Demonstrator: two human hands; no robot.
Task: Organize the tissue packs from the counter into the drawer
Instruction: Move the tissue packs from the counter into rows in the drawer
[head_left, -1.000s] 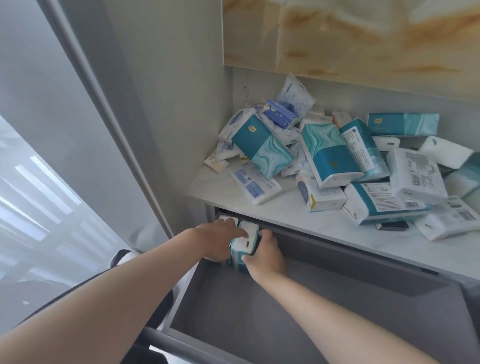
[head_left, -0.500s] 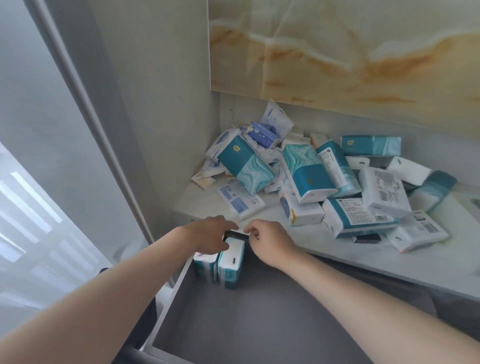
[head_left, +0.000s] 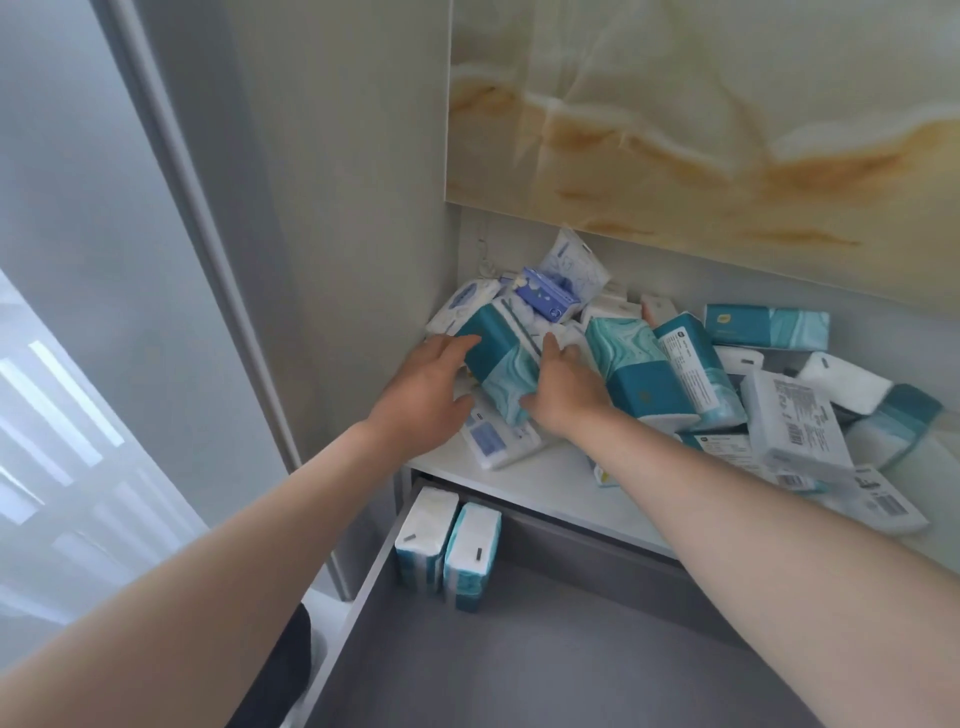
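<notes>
A heap of teal-and-white tissue packs (head_left: 789, 415) lies on the white counter (head_left: 540, 480). My left hand (head_left: 423, 387) touches the left side of a teal marbled pack (head_left: 501, 358) at the heap's left end, fingers stretched out. On that pack's right side lies my right hand (head_left: 566, 392), thumb at its lower end. Below the counter the grey drawer (head_left: 545, 660) is pulled out. Two packs (head_left: 449, 545) stand upright side by side in its back left corner.
A grey wall and a door frame (head_left: 208, 249) close off the left side. A marble-patterned panel (head_left: 701, 130) hangs over the counter's back. Small blue-and-white packets (head_left: 545, 296) top the heap's far corner. A flat blue-labelled pack (head_left: 493, 441) lies under my hands.
Both hands left the two packs standing in the drawer corner and rose to the counter, where they now flank a teal marbled pack. My view tilted upward.
</notes>
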